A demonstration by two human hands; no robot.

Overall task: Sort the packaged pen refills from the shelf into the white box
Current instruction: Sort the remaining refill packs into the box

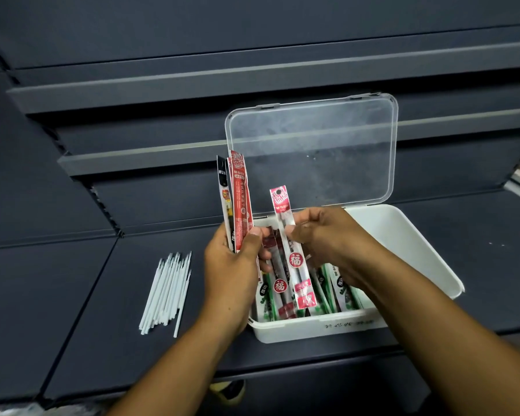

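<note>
In front of me runs a dark grey shelf (pixel 478 235), its panels meeting at seams. On it sits the white box (pixel 403 232), its clear lid (pixel 312 151) standing upright at the far edge. To the box's left, apart from it, a loose bundle of bare white refills (pixel 167 292) lies directly on the shelf.

The box (pixel 418 250) looks like smooth white plastic with a soft sheen, and its raised lid (pixel 312 151) is clear plastic, faintly scuffed and hazy. The refill packets (pixel 239 202) are thin glossy film, printed red, black and green, catching the light. The loose sticks (pixel 167 291) beside the box look like plain matt white plastic. The shelf (pixel 102 310) is dark, matt painted metal, smooth, with paler grey edge strips.
</note>
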